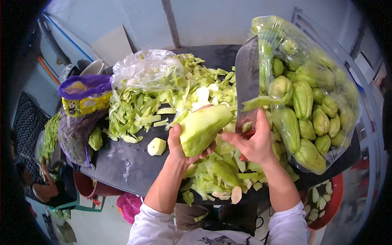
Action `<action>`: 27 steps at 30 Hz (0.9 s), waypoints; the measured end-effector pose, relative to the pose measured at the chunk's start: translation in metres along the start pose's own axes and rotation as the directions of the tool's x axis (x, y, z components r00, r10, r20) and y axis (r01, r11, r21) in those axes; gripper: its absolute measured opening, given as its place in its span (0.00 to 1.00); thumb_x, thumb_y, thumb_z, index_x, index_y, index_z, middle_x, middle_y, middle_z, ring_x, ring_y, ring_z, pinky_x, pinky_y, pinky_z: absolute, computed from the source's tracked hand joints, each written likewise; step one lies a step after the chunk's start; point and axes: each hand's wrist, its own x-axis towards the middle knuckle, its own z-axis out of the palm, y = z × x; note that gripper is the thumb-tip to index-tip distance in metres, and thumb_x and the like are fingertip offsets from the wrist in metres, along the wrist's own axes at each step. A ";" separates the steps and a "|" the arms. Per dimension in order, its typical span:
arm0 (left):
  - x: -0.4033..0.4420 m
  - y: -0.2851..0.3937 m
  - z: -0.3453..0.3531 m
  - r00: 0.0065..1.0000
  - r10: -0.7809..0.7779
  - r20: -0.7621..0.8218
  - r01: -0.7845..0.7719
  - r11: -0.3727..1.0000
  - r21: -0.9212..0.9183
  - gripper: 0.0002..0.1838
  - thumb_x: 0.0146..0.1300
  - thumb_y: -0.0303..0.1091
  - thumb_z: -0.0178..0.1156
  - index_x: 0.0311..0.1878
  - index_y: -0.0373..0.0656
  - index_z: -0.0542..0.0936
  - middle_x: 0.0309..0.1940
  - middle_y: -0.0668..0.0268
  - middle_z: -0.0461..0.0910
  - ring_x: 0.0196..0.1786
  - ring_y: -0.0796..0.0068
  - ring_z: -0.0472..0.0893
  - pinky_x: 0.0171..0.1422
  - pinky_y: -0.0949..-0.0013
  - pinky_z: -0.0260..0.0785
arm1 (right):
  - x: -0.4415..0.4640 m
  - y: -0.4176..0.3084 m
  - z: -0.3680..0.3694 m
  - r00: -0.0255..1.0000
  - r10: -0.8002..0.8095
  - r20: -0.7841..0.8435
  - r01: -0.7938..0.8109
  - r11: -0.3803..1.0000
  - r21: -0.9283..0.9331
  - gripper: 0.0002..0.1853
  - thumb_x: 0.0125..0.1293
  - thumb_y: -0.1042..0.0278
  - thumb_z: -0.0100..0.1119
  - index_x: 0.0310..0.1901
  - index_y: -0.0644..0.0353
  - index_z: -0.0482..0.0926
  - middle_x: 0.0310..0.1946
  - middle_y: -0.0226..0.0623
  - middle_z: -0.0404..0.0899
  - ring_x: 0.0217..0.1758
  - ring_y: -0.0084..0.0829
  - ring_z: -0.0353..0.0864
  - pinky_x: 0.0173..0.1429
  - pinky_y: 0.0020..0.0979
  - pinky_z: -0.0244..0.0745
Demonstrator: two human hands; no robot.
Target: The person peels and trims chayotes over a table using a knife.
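My left hand (176, 150) is closed around a partly peeled chayote (207, 127), its pale green flesh showing on top. My right hand (258, 143) grips a large broad-bladed knife (247, 67) by its reddish handle, mostly hidden by my fingers. The blade points away from me, and a strip of peel (258, 103) lies across it just above my fingers. My right thumb reaches toward the near end of the chayote. Beneath both hands spreads a heap of peelings (220, 167). A cut pale chunk (157, 146) sits on the dark table (118, 163) left of my left hand.
A clear bag of whole chayotes (303, 98) stands at the right. Peelings and a crumpled plastic bag (143, 71) cover the back left, beside a purple mesh sack (75, 134). A red tub (337, 200) with pale pieces sits below right. Another person (47, 185) is at far left.
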 end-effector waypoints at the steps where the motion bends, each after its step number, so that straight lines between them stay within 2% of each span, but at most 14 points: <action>1: 0.000 0.001 0.004 1.000 -0.005 0.003 0.005 1.000 -0.002 0.59 0.46 0.79 0.57 0.71 0.41 0.61 0.49 0.46 0.77 0.25 0.61 0.80 0.17 0.72 0.72 | 0.001 -0.001 0.001 0.999 -0.019 -0.029 0.020 1.000 0.024 0.34 0.50 0.54 0.81 0.51 0.65 0.74 0.36 0.34 0.82 0.33 0.21 0.80 0.38 0.25 0.76; 4: 0.002 0.001 0.013 1.000 -0.017 0.000 0.017 0.999 -0.045 0.55 0.40 0.61 0.67 0.71 0.40 0.63 0.52 0.46 0.75 0.25 0.59 0.80 0.17 0.68 0.72 | 0.004 0.004 -0.003 0.995 -0.101 0.002 0.101 0.991 -0.090 0.37 0.46 0.51 0.83 0.50 0.66 0.74 0.36 0.35 0.83 0.33 0.23 0.81 0.38 0.26 0.77; 6: 0.002 0.000 0.015 1.000 -0.011 -0.007 0.011 1.000 -0.022 0.55 0.40 0.61 0.67 0.70 0.38 0.63 0.52 0.45 0.75 0.26 0.59 0.81 0.17 0.68 0.73 | 0.005 0.012 -0.003 0.978 -0.206 0.037 0.209 0.975 -0.081 0.41 0.43 0.55 0.85 0.52 0.65 0.69 0.35 0.33 0.82 0.34 0.19 0.80 0.34 0.21 0.75; 8: 0.002 -0.001 0.017 1.000 -0.002 -0.015 0.002 1.000 0.003 0.55 0.39 0.61 0.67 0.69 0.35 0.64 0.52 0.45 0.75 0.28 0.59 0.81 0.18 0.67 0.74 | 0.005 0.012 -0.003 0.975 -0.219 0.028 0.221 0.970 -0.098 0.41 0.42 0.53 0.85 0.51 0.66 0.70 0.35 0.33 0.83 0.35 0.19 0.81 0.35 0.21 0.76; 10: 0.001 -0.001 0.019 1.000 -0.003 -0.018 0.006 0.991 0.135 0.58 0.41 0.70 0.65 0.70 0.40 0.61 0.54 0.48 0.74 0.28 0.63 0.81 0.16 0.72 0.75 | 0.004 0.011 -0.003 0.972 -0.233 0.020 0.234 0.966 -0.113 0.42 0.41 0.52 0.86 0.51 0.66 0.70 0.36 0.33 0.83 0.35 0.19 0.82 0.35 0.21 0.76; 13: 0.001 -0.002 0.022 0.999 -0.006 -0.032 0.010 0.990 0.138 0.58 0.40 0.70 0.64 0.69 0.39 0.62 0.54 0.48 0.74 0.29 0.64 0.82 0.16 0.73 0.75 | 0.003 0.009 -0.003 0.976 -0.215 0.021 0.216 0.968 -0.129 0.43 0.41 0.51 0.85 0.52 0.68 0.69 0.33 0.32 0.83 0.34 0.19 0.82 0.36 0.21 0.76; 15: 0.002 -0.004 0.025 0.999 0.003 -0.048 0.004 0.991 0.135 0.58 0.40 0.70 0.64 0.70 0.40 0.62 0.53 0.48 0.75 0.28 0.64 0.82 0.16 0.73 0.75 | 0.004 0.012 -0.002 0.967 -0.252 -0.041 0.243 0.957 -0.158 0.40 0.42 0.41 0.81 0.47 0.67 0.75 0.32 0.38 0.86 0.34 0.31 0.88 0.38 0.30 0.80; 17: 0.001 -0.004 0.026 0.998 0.014 -0.064 -0.005 0.991 0.133 0.58 0.39 0.70 0.64 0.70 0.40 0.62 0.52 0.48 0.76 0.27 0.64 0.82 0.16 0.73 0.75 | 0.000 0.005 -0.002 0.977 -0.212 -0.010 0.204 0.952 -0.227 0.39 0.45 0.41 0.80 0.47 0.67 0.75 0.31 0.38 0.86 0.33 0.32 0.88 0.37 0.30 0.80; 19: -0.002 -0.004 0.023 0.998 0.022 -0.064 -0.020 0.999 0.036 0.54 0.40 0.61 0.66 0.67 0.35 0.66 0.50 0.47 0.77 0.28 0.61 0.81 0.20 0.67 0.75 | 0.000 0.002 -0.001 0.985 -0.171 0.017 0.168 0.940 -0.297 0.38 0.47 0.41 0.79 0.47 0.67 0.75 0.29 0.38 0.85 0.31 0.33 0.88 0.35 0.30 0.80; 21: -0.002 -0.005 0.023 0.997 0.032 -0.074 -0.029 0.999 0.039 0.53 0.40 0.62 0.66 0.67 0.36 0.66 0.49 0.47 0.77 0.29 0.61 0.81 0.19 0.67 0.74 | 0.000 0.001 0.002 0.975 -0.219 0.027 0.217 0.924 -0.314 0.35 0.51 0.43 0.77 0.45 0.67 0.75 0.25 0.36 0.84 0.27 0.33 0.86 0.32 0.31 0.78; 24: -0.003 -0.006 0.024 0.995 0.044 -0.086 -0.039 0.998 0.048 0.53 0.40 0.62 0.65 0.67 0.38 0.67 0.49 0.48 0.77 0.29 0.61 0.80 0.19 0.67 0.73 | -0.003 0.002 0.002 0.976 -0.211 0.055 0.216 0.906 -0.365 0.33 0.52 0.44 0.76 0.44 0.66 0.75 0.23 0.36 0.83 0.26 0.33 0.86 0.31 0.31 0.78; 27: -0.004 -0.005 0.027 0.993 0.039 -0.110 -0.032 0.998 0.059 0.53 0.40 0.63 0.65 0.67 0.38 0.67 0.48 0.49 0.77 0.29 0.61 0.80 0.20 0.67 0.73 | -0.001 0.003 0.004 0.980 -0.195 0.045 0.199 0.926 -0.322 0.33 0.53 0.42 0.75 0.43 0.66 0.75 0.21 0.35 0.82 0.25 0.33 0.85 0.30 0.32 0.77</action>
